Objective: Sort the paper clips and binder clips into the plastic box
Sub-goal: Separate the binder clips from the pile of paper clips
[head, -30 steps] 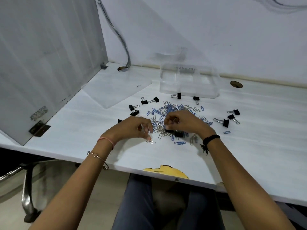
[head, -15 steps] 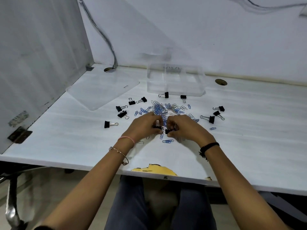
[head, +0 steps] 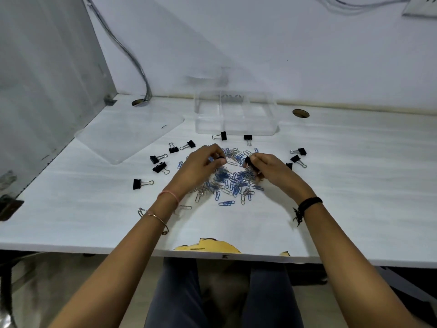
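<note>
Since half a second ago, your two hands have drawn apart and lifted toward the far side of the pile, where earlier they were pressed together low over its near edge.

From the head camera, your left hand (head: 201,162) hovers over the left part of the paper clips (head: 230,183), fingers curled and pinched on a small dark object at the fingertips; it looks like a binder clip, but blur keeps you from being sure. Your right hand (head: 268,168) sits just across a narrow gap, its fingers clamped on a black binder clip (head: 247,161) held above the heap. The blue and silver paper clips lie scattered on the white desk (head: 354,185) between and beneath both hands. Loose binder clips (head: 160,167) ring the pile, several to the left and a few to the right. The clear plastic box (head: 236,112) stands at the back of the desk, beyond the pile, with two black clips lying just in front of its near wall. Its flat transparent lid (head: 127,136) rests on the desk to the box's left.
</note>
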